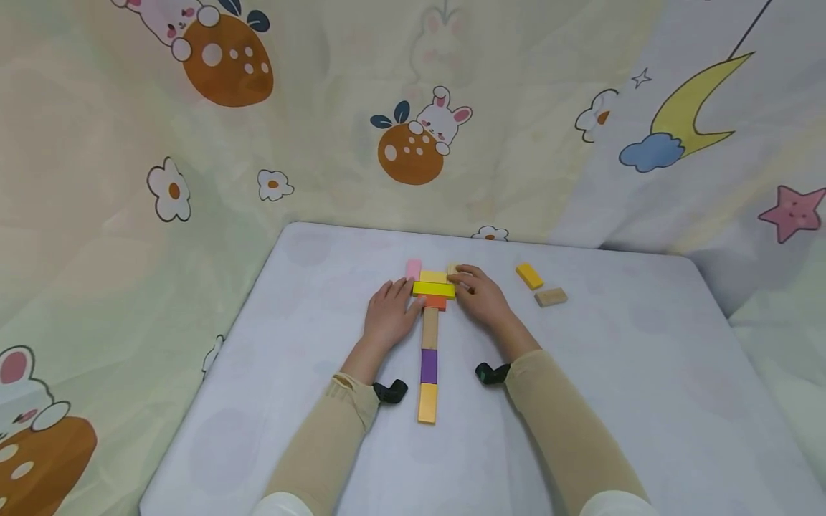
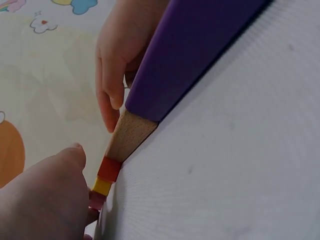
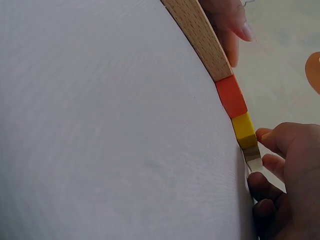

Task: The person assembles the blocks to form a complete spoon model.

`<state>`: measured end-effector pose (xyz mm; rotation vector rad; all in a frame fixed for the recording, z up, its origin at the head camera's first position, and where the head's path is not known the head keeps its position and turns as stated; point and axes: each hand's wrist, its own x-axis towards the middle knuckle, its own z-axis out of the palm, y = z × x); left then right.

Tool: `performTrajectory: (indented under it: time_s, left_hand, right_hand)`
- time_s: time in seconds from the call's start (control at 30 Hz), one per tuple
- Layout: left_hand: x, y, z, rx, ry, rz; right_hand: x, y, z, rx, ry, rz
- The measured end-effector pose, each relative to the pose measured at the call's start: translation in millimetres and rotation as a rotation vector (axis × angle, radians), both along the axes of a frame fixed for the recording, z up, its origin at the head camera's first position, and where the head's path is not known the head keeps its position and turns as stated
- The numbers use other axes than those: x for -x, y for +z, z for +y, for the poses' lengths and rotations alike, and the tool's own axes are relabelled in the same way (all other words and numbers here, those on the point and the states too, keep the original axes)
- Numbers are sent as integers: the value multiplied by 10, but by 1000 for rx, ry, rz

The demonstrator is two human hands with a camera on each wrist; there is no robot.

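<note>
On the white table lies a flat line of wooden blocks: a yellow-orange block [image 1: 427, 403], a purple block [image 1: 429, 366], a plain wood block [image 1: 429, 328] and an orange-red block [image 1: 435, 303]. Across its far end is a bright yellow block [image 1: 434, 289], with a pale yellow block [image 1: 433, 276] behind. My left hand [image 1: 390, 314] rests with fairly straight fingers beside the pink block [image 1: 413, 268] and the yellow block's left end. At the opposite end, my right hand [image 1: 480, 297] pinches a small plain wood block [image 1: 452, 270], partly hidden by the fingers.
To the right of the right hand lie a loose yellow-orange block [image 1: 529, 276] and a loose plain wood block [image 1: 551, 297]. A patterned cloth [image 1: 335, 129] hangs behind the white table [image 1: 613, 401]. Both wrists carry small black cameras.
</note>
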<state>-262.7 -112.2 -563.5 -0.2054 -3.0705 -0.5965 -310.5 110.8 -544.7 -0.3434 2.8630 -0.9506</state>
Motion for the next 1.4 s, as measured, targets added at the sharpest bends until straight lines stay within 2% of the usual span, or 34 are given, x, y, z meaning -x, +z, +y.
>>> performTrajectory:
  time_s: [0.33,0.53,0.67,0.83,0.93,1.13,1.4]
  left_hand:
    - [-25,-5,9,-7,5,-1]
    - [-42,-11,9,12,-10,7]
    - [-48,-14,12,25,-12,18]
    - [-41,-35,16,33,1,18]
    - [-42,-35,14,35,2,14]
    - [-67,20,-2,15,-15,23]
    - [-73,31,-4,24,-29,5]
  right_hand:
    - [-43,-37,25,33,6,-3]
    - [-181,91,178,79,1,-71]
    - [-291,181,417,83,-5,-35]
    - [-398,269,835,121,-14,92]
    - [-465,311,1080,128,-52,146]
    - [-581,302,1480,74,-160,134]
    - [-653,114,1776,50,-218,106]
